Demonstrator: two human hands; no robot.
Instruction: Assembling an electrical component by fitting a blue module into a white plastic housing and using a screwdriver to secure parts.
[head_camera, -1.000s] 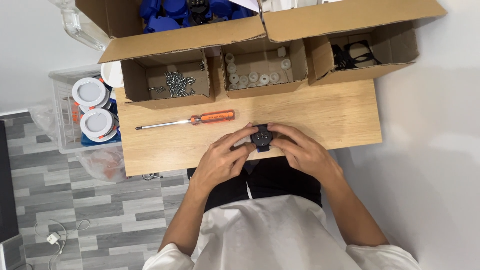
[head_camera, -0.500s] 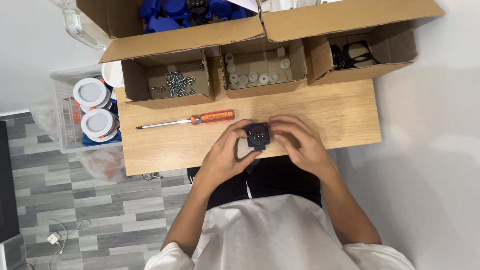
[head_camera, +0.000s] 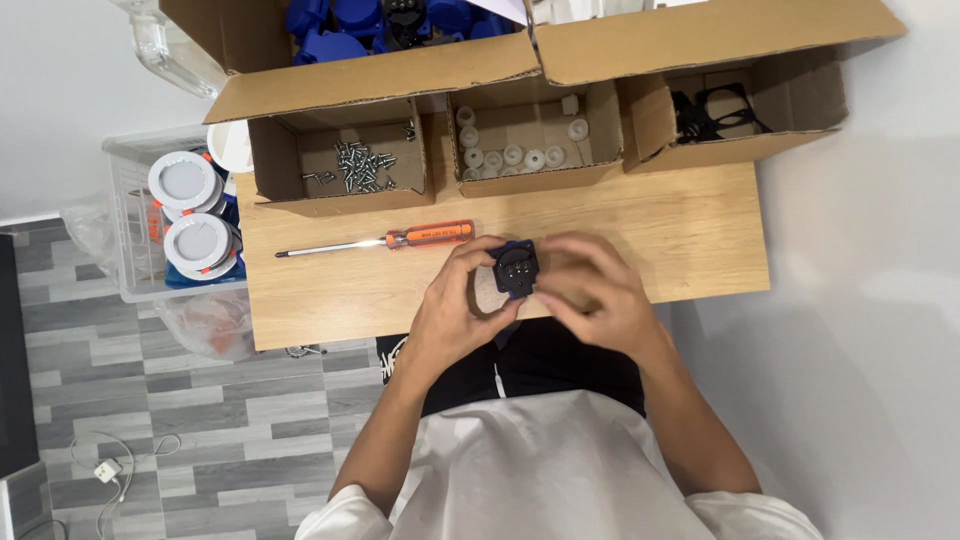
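Both my hands hold one small part above the near edge of the wooden table (head_camera: 660, 230): a black insert in a blue housing (head_camera: 515, 268), its black face turned up toward me. My left hand (head_camera: 455, 310) grips it from the left with fingers curled around its side. My right hand (head_camera: 595, 290) closes on it from the right. An orange-handled screwdriver (head_camera: 385, 241) lies on the table just left of my hands, its tip pointing left.
Three open cardboard boxes line the far table edge: screws (head_camera: 355, 165), white round caps (head_camera: 515, 155), black frames (head_camera: 715, 110). A bigger box (head_camera: 380, 20) behind holds blue parts. A clear bin with round white lamps (head_camera: 185, 215) stands left of the table.
My hands have lifted the part slightly away from me and turned it, so its black face shows more fully. The screwdriver has not moved.
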